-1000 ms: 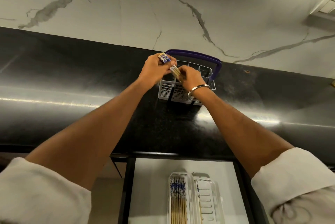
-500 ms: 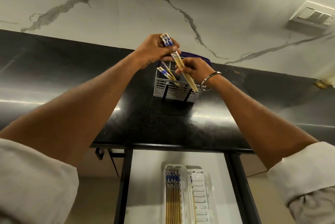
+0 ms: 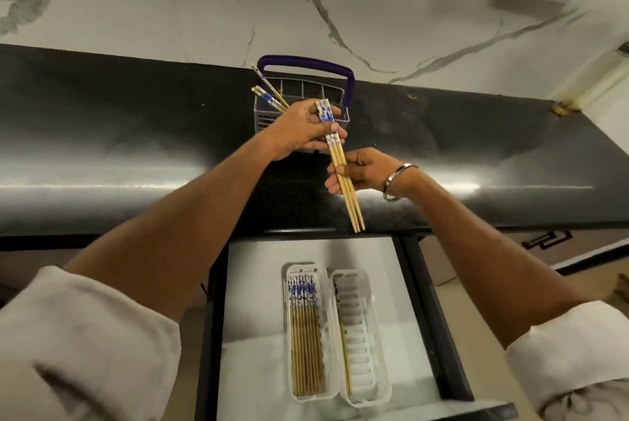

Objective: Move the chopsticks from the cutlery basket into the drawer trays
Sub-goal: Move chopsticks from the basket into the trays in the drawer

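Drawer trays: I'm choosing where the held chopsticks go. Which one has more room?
The right tray: it shows mostly bare ribbed slots, while the left tray is packed.

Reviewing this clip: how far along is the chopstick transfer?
Done: the left tray is full of chopsticks, and the right tray holds one. In hand: the left hand and right hand grip a bundle above the counter. Left: a few chopsticks in the basket.
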